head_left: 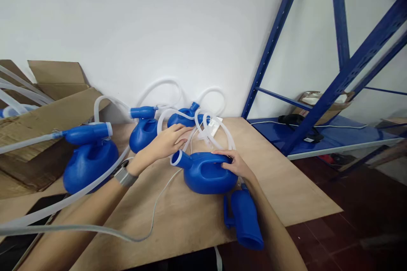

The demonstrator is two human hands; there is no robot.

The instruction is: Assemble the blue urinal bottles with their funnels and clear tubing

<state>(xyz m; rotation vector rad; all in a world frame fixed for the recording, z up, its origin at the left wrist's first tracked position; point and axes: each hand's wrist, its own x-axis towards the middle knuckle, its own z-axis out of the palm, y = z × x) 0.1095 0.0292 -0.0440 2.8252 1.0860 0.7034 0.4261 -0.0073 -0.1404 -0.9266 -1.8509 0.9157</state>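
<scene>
Four blue bottles [206, 172], right hand [233, 163] holding one.

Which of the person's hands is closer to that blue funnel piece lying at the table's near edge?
The right. The right hand grips the blue jug just above the funnel; the left hand lies farther back among the tubes.

1. Blue plastic jug [206, 173]: squat and rounded, with a white-rimmed open spout pointing left; it sits upright at mid-surface, its top handle gripped.
2. White tubing [203, 129]: thin, translucent, looped in a tangle just behind the jug, near the far wall.
</scene>
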